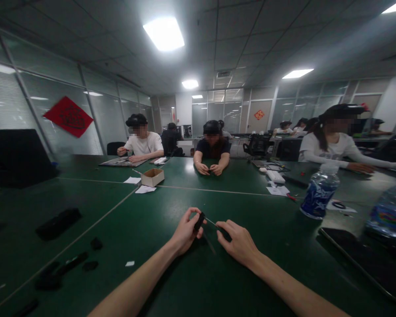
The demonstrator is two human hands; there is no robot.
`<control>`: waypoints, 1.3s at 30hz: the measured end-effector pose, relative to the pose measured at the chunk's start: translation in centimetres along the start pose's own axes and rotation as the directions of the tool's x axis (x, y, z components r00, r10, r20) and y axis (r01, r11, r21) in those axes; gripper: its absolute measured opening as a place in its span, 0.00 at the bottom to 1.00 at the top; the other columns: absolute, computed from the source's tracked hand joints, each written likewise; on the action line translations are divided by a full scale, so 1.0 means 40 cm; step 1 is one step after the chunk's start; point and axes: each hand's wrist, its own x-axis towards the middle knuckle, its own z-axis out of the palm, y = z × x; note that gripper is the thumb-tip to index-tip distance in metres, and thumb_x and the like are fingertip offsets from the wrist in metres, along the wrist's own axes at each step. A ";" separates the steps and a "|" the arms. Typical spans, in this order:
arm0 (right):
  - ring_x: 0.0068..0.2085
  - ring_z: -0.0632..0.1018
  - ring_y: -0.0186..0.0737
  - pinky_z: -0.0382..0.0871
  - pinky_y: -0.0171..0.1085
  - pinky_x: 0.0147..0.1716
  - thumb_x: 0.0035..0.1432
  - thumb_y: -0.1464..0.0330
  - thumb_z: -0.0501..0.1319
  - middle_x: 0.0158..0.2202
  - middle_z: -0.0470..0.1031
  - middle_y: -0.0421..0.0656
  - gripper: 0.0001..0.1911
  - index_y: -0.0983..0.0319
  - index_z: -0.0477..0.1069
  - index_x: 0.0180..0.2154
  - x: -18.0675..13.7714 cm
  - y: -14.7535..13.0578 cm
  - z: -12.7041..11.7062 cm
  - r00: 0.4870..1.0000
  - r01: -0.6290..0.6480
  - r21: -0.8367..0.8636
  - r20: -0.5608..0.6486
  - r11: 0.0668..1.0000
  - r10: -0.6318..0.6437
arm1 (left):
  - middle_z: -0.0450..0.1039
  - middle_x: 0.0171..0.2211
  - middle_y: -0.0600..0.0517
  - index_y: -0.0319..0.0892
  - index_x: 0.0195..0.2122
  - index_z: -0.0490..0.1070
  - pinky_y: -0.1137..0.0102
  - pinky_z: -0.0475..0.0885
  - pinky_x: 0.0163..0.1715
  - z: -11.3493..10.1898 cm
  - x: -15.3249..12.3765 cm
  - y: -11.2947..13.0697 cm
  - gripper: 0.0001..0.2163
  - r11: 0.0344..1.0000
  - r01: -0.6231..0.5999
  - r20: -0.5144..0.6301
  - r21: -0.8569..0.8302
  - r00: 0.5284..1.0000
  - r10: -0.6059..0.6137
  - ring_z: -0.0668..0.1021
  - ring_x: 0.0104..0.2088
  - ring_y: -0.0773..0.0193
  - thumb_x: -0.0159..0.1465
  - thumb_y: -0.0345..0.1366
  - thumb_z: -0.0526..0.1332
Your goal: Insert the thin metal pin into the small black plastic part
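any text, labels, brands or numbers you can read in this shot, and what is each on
No text can be read.
Red diamond sign on the glass wall: dark character, too blurred to read.
Small red-orange diamond sign on the far wall: too small.
Near water bottle: blue label, print blurred.
Right-edge bottle: colourful label, unreadable.
White paper slips beside the cardboard box: no print visible.

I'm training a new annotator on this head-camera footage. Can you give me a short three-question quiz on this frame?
1. True or false: the left hand pinches a small black part.
2. What stands nearest the cardboard box? A) white paper slips B) water bottle C) tablet
3. What colour is the table?

Key: 1 true; 2 A; 3 dark green.
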 end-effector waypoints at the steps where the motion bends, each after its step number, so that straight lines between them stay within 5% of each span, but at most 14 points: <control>1: 0.28 0.73 0.34 0.66 0.31 0.26 0.60 0.67 0.51 0.33 0.71 0.43 0.13 0.62 0.70 0.43 0.000 -0.001 -0.001 1.000 -0.001 0.001 0.008 1.000 0.001 | 0.72 0.28 0.53 0.45 0.39 0.60 0.80 0.56 0.14 0.000 0.000 0.000 0.16 1.000 -0.003 -0.001 -0.002 1.000 0.003 0.67 0.15 0.74 0.56 0.46 0.62; 25: 0.30 0.73 0.35 0.67 0.31 0.28 0.62 0.65 0.49 0.35 0.71 0.44 0.16 0.59 0.70 0.46 0.003 -0.012 -0.012 0.995 -0.070 -0.037 0.061 0.997 0.072 | 0.68 0.25 0.53 0.37 0.38 0.66 0.78 0.57 0.16 -0.005 0.000 0.004 0.18 0.995 0.037 0.000 -0.091 0.999 -0.037 0.66 0.17 0.74 0.59 0.50 0.58; 39: 0.28 0.72 0.33 0.65 0.30 0.26 0.59 0.68 0.51 0.32 0.71 0.43 0.15 0.62 0.72 0.45 -0.005 -0.009 -0.015 0.991 0.123 0.032 0.056 0.992 -0.125 | 0.54 0.14 0.62 0.42 0.26 0.58 0.78 0.45 0.12 0.006 -0.004 -0.003 0.21 1.000 -0.014 -0.044 0.021 0.999 0.015 0.56 0.11 0.78 0.54 0.55 0.61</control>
